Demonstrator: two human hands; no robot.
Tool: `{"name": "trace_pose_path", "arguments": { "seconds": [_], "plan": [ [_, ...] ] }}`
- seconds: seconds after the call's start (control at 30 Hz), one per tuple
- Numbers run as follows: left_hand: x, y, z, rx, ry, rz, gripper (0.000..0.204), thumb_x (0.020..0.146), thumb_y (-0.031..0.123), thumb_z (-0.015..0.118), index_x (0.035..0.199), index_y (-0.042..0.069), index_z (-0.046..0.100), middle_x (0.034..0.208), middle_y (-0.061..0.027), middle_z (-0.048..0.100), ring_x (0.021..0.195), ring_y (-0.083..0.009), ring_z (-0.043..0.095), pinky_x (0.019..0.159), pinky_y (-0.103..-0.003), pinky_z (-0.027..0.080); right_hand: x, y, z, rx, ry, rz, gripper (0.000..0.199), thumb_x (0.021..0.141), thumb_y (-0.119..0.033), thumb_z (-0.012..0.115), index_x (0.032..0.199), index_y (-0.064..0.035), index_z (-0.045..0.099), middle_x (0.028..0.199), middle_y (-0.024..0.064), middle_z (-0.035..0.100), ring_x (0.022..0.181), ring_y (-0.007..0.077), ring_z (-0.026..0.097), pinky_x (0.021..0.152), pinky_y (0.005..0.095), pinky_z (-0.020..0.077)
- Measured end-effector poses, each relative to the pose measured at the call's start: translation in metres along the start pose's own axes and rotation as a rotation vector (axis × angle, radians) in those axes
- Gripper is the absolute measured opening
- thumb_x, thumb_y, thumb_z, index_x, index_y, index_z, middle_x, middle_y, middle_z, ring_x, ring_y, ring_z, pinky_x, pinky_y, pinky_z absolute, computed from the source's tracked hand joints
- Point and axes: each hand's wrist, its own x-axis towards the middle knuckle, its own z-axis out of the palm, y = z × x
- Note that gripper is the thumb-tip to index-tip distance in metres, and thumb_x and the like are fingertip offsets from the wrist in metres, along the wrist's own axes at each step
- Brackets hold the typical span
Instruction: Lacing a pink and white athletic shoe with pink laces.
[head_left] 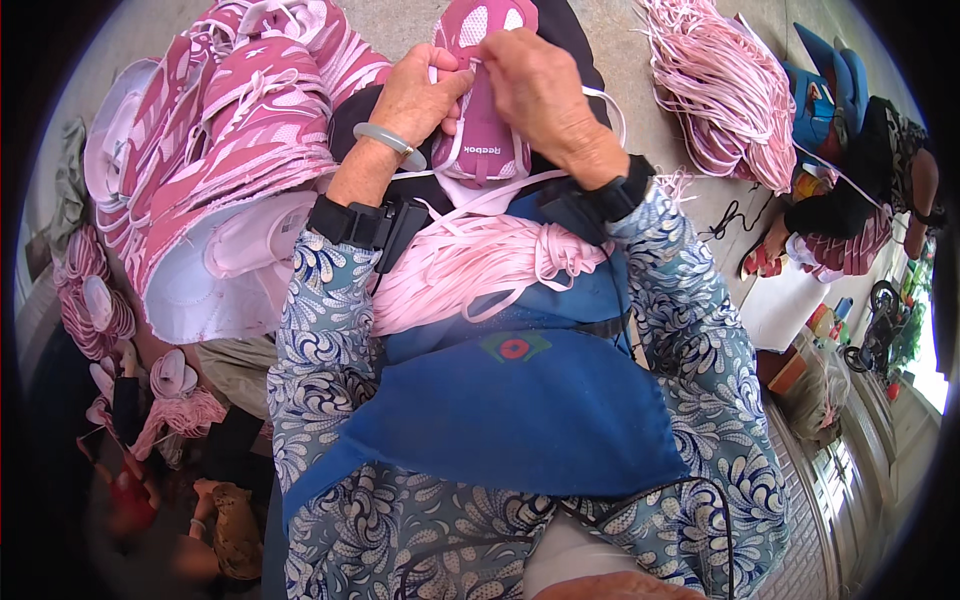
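Note:
A pink and white shoe upper [470,155] lies across my dark-clad legs at the top centre, its tongue panel facing up. My left hand [425,95] grips the upper's left edge between thumb and fingers. Over the right side of the same upper, my right hand [545,100] is closed in a pinch near the eyelets; what its fingertips hold is hidden. A pale shoelace [617,115] loops out beside that hand. On my lap, below the upper, rests a thick bundle of pink shoelaces [470,270].
Nested pink shoe uppers [265,130] are piled high close to my left arm. Another large bundle of pink laces [715,90] lies on the floor to the right. Beyond it are a seated person's sandalled foot [765,255] and more uppers [850,250]. Further piles [95,310] stand at far left.

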Motion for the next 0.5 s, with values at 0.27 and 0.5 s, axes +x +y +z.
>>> {"name": "trace_pose_path", "arguments": {
  "seconds": [0.27, 0.5],
  "plan": [
    [-0.013, 0.014, 0.0, -0.037, 0.056, 0.005, 0.031, 0.09, 0.02, 0.047, 0.112, -0.001, 0.047, 0.074, -0.0053, 0.063, 0.038, -0.007, 0.043, 0.034, -0.021, 0.035, -0.004, 0.015, -0.014, 0.023, 0.062, -0.044, 0.012, 0.077, -0.016, 0.063, 0.086, -0.0068, 0.064, 0.078, 0.0127, 0.057, 0.075, 0.0323, 0.059, 0.068, 0.0395, 0.048],
    [-0.064, 0.026, -0.01, -0.19, 0.096, 0.063, 0.039, 0.092, 0.015, 0.041, 0.125, -0.005, 0.038, 0.092, -0.013, 0.065, 0.034, -0.0027, 0.037, 0.028, -0.016, 0.029, 0.008, -0.001, -0.018, -0.169, -0.143, -0.019, 0.018, 0.079, -0.018, 0.063, 0.09, -0.0043, 0.065, 0.085, 0.0145, 0.058, 0.081, 0.0312, 0.059, 0.072, 0.0387, 0.0473]
  ]
}}
